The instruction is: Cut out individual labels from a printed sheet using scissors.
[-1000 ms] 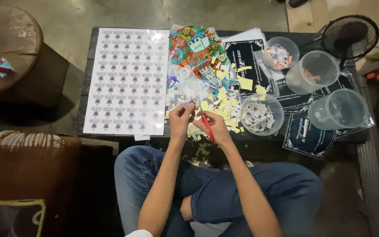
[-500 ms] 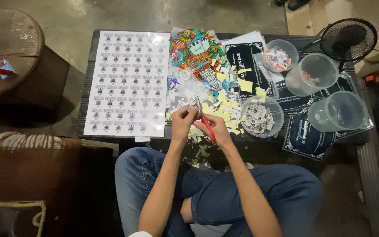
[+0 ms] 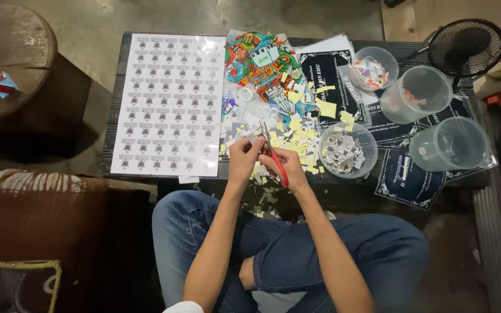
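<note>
White sheet of small labels (image 3: 169, 104) left, colourful sticker sheet (image 3: 262, 64) beside, black cards (image 3: 407, 182) right

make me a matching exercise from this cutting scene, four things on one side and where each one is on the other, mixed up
Things:
1. scissors
2. sticker sheet
3. bowl of cut pieces
4. black fan

Places:
A. top right corner of the view
B. in the right hand
C. flat on the left part of the table
D. just right of the hands, by the yellow scraps

Pairs: 1-B, 2-C, 3-D, 4-A
</note>
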